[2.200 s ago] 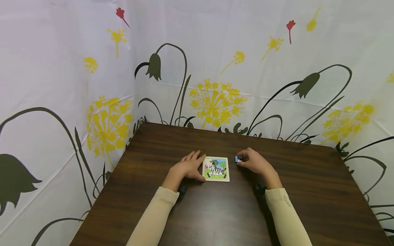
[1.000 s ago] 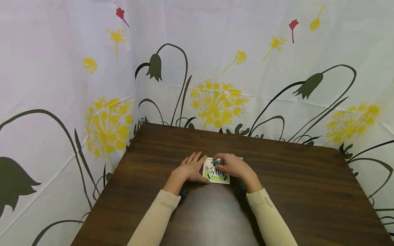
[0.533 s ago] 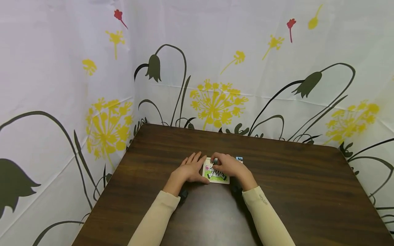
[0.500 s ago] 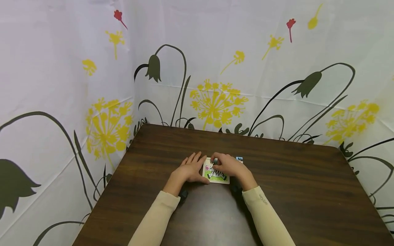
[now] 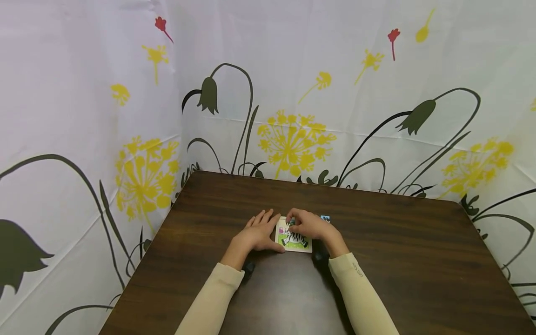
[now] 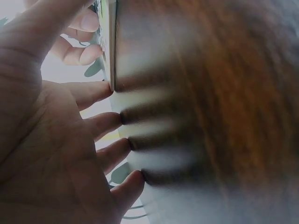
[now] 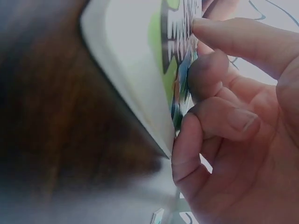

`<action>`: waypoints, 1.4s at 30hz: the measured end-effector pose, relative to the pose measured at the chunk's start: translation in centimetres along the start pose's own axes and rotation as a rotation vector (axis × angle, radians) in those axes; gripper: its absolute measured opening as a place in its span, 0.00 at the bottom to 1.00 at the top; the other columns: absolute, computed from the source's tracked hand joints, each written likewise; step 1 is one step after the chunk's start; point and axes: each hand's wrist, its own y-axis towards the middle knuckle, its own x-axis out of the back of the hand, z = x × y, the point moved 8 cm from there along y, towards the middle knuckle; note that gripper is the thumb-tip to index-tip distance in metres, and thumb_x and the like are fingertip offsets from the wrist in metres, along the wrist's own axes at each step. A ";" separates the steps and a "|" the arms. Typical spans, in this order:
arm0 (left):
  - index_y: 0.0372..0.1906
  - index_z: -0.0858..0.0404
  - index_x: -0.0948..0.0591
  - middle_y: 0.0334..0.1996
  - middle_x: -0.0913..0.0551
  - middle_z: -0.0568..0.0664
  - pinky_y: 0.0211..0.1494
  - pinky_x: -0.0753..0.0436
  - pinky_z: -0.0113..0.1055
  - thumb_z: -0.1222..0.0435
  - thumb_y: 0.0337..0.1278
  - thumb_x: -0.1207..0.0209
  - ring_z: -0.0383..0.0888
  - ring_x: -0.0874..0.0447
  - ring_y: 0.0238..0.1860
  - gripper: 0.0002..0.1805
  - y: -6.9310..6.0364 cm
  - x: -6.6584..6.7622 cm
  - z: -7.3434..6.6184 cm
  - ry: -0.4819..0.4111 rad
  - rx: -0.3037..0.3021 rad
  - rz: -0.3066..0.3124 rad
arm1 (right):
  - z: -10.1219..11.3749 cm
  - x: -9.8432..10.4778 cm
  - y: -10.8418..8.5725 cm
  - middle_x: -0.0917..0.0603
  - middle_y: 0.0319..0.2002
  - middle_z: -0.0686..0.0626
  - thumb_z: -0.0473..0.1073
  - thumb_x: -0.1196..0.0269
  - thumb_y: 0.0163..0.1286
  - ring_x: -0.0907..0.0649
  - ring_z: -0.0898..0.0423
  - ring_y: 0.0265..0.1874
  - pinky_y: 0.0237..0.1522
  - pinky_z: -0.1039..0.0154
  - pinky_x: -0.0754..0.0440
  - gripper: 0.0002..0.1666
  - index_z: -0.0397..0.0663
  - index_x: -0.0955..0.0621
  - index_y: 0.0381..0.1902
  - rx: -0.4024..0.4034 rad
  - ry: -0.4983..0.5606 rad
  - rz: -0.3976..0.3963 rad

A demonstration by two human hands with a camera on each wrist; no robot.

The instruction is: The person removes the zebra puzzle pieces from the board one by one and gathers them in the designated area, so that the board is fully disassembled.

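Note:
A small square zebra jigsaw puzzle (image 5: pixel 297 246) with a pale border lies on the table. My left hand (image 5: pixel 257 234) rests with spread fingers along its left side; in the left wrist view the index fingertip touches the puzzle's edge and the other fingertips stand on the tabletop. Over the upper right of the puzzle, my right hand (image 5: pixel 311 225) has bent fingers, the tips at the picture's surface. The right wrist view shows the thumb (image 7: pixel 233 35) on the zebra's stripes; whether a piece is pinched cannot be made out. A blue puzzle piece (image 5: pixel 325 217) lies just beyond the right hand.
The dark wooden table (image 5: pixel 398 260) runs back to a white flowered curtain (image 5: pixel 368 107), which also hangs along the left side. A dark wrist camera (image 5: pixel 249 269) sits under the left wrist, another dark wrist camera (image 5: pixel 320 257) under the right.
My right hand has moved left from the blue piece onto the puzzle, leaving that piece on the table. Over the last half second it has hardly shifted. My left hand has stayed in place.

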 end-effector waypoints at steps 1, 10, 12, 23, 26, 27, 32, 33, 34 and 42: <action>0.89 0.53 0.47 0.90 0.56 0.56 0.89 0.56 0.64 0.37 0.59 0.27 0.60 0.63 0.90 0.62 -0.1 0.2 -0.2 0.002 -0.004 0.000 | 0.0 0.0 0.0 0.21 0.27 0.50 0.40 0.33 0.78 0.25 0.56 0.23 0.29 0.62 0.28 0.10 0.49 0.18 0.55 0.001 0.006 0.003; 0.90 0.50 0.47 0.90 0.56 0.53 0.89 0.56 0.63 0.37 0.57 0.25 0.59 0.63 0.90 0.63 0.8 -0.7 0.5 0.012 0.000 -0.006 | -0.1 -0.1 -0.1 0.20 0.28 0.50 0.40 0.34 0.79 0.24 0.57 0.23 0.28 0.62 0.27 0.10 0.47 0.19 0.54 -0.001 0.032 0.011; 0.90 0.50 0.47 0.90 0.57 0.53 0.89 0.57 0.62 0.37 0.57 0.25 0.58 0.63 0.90 0.63 0.9 -0.7 0.6 0.011 0.000 -0.005 | 0.0 0.0 -0.1 0.21 0.27 0.50 0.39 0.34 0.78 0.24 0.57 0.23 0.28 0.62 0.27 0.10 0.45 0.19 0.54 0.008 0.042 0.011; 0.89 0.49 0.47 0.90 0.56 0.53 0.89 0.57 0.62 0.37 0.56 0.25 0.58 0.63 0.90 0.63 0.8 -0.4 0.6 0.010 0.004 -0.012 | -0.2 0.2 0.3 0.22 0.26 0.51 0.40 0.32 0.77 0.24 0.58 0.23 0.29 0.63 0.27 0.10 0.47 0.20 0.52 0.034 0.039 -0.007; 0.90 0.49 0.47 0.90 0.57 0.52 0.89 0.57 0.61 0.36 0.56 0.25 0.58 0.64 0.90 0.64 0.9 -0.6 0.6 0.015 0.005 -0.007 | -0.4 0.3 0.3 0.22 0.26 0.52 0.40 0.32 0.77 0.24 0.58 0.23 0.29 0.63 0.26 0.09 0.48 0.20 0.51 0.050 0.045 -0.020; 0.90 0.49 0.48 0.90 0.57 0.52 0.89 0.57 0.61 0.36 0.56 0.25 0.58 0.64 0.90 0.64 1.0 -0.6 0.6 0.018 0.005 -0.005 | -0.4 0.4 0.2 0.23 0.26 0.52 0.40 0.32 0.77 0.25 0.58 0.23 0.29 0.63 0.27 0.09 0.48 0.20 0.50 0.054 0.050 -0.023; 0.90 0.49 0.48 0.90 0.58 0.53 0.89 0.57 0.62 0.36 0.56 0.26 0.58 0.64 0.90 0.64 1.1 -0.7 0.6 0.030 0.007 -0.004 | -0.4 0.6 0.1 0.24 0.24 0.52 0.39 0.33 0.77 0.26 0.58 0.22 0.29 0.62 0.27 0.09 0.47 0.20 0.50 0.080 0.089 -0.032; 0.90 0.49 0.48 0.90 0.57 0.53 0.89 0.57 0.62 0.36 0.56 0.26 0.58 0.64 0.90 0.64 1.1 -0.7 0.6 0.032 0.007 -0.005 | -0.5 0.7 0.0 0.24 0.24 0.52 0.40 0.33 0.77 0.26 0.58 0.21 0.29 0.62 0.27 0.10 0.46 0.20 0.51 0.083 0.097 -0.033; 0.90 0.49 0.48 0.90 0.57 0.53 0.89 0.57 0.62 0.36 0.56 0.26 0.58 0.64 0.90 0.64 1.1 -0.6 0.6 0.034 0.008 -0.006 | -0.5 0.7 0.0 0.24 0.23 0.52 0.39 0.34 0.77 0.26 0.58 0.21 0.28 0.62 0.27 0.11 0.44 0.21 0.53 0.082 0.108 -0.034; 0.90 0.49 0.49 0.90 0.57 0.53 0.89 0.56 0.62 0.37 0.57 0.26 0.58 0.63 0.90 0.64 0.9 -0.6 0.7 0.031 0.014 -0.005 | -1.1 0.8 0.1 0.27 0.21 0.53 0.39 0.36 0.79 0.31 0.58 0.18 0.27 0.62 0.30 0.19 0.38 0.25 0.61 0.038 0.139 -0.054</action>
